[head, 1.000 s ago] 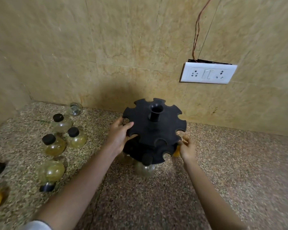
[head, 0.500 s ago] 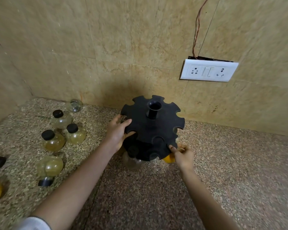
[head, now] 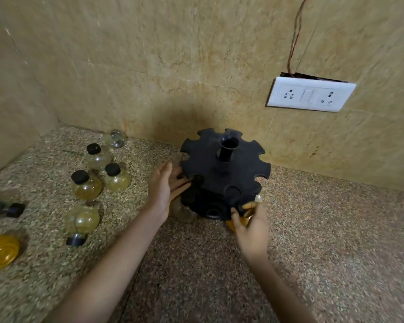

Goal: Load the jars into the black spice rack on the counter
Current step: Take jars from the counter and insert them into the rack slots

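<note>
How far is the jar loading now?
Done: one clear jar seems seated in the black rack, lower tier. In hand: the right hand grips an amber jar at a lower slot; the left hand touches the rack. Left: loose jars on the counter; top tier empty.

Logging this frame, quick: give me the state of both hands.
Left hand: open, touching the round black plastic spice rack.
Right hand: holding a clear jar of amber contents at the rack's lower tier.

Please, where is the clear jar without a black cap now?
In the head view, the clear jar sits by the back wall, just behind a capped jar and left of the black spice rack.
</note>
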